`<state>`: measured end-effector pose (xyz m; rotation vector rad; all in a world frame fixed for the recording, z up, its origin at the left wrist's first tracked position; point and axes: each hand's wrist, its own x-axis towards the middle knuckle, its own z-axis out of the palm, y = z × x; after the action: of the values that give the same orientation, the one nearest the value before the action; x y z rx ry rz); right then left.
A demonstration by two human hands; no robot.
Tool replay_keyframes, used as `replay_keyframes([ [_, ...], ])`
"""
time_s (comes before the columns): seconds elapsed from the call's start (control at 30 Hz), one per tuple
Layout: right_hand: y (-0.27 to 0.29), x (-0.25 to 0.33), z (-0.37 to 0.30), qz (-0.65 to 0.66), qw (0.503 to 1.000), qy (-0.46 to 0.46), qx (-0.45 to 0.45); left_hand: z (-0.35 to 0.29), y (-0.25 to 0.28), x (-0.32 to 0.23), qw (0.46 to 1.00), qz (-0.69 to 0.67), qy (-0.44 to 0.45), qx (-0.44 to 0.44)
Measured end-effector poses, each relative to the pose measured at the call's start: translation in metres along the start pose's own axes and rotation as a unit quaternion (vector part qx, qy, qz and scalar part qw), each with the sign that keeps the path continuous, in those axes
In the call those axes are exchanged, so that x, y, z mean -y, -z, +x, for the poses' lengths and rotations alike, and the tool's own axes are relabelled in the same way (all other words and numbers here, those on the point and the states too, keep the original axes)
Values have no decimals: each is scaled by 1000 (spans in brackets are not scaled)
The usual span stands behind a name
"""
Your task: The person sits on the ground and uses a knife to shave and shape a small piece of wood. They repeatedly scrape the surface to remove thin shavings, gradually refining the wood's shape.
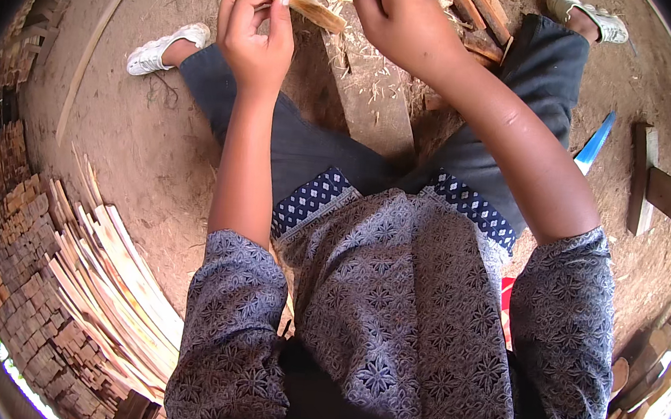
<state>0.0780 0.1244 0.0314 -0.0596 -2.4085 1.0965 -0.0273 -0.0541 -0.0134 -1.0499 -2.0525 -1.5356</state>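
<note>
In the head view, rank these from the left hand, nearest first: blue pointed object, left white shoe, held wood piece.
1. Held wood piece: pinched in the left hand.
2. Left white shoe: to the hand's left.
3. Blue pointed object: far to its right.

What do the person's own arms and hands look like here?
The left sleeve and right sleeve have a grey and dark-blue floral print, ending near the elbows. The forearms, left hand and right hand look bare.

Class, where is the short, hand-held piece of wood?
Near the head view's top, left of centre, the wood is pinched in the left hand, left of the right hand.
</note>
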Motion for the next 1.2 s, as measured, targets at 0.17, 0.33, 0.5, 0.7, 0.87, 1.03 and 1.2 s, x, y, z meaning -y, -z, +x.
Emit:
replay_keyframes([
  [0.17, -36, -45, -41, -58, 990, -100, 81, 6, -8, 3, 999, 0, -26, -31],
  [0.33, -42, -72, -33, -90, 960, -136, 227, 17, -9, 1, 1000, 12, -20, -1],
  [0.5, -33, -41, -25, -39, 986, -104, 121, 11, -11, -2, 999, 25, -38, 23],
  [0.7, -14, 3, -17, 51, 989, -136, 14, 11, -14, -7, 997, 57, -49, 9],
  [0.87, -58, -83, -66, -53, 925, -263, 269, 19, -15, 1, 997, 52, -49, -7],
  [1.03, -55, -99, -60, 32, 929, -276, 246, 15, -14, -4, 999, 40, -26, -14],
  [1.2, -21, -41, -10, 117, 945, -290, 99, 12, -15, -1, 999, 27, -23, -15],
])
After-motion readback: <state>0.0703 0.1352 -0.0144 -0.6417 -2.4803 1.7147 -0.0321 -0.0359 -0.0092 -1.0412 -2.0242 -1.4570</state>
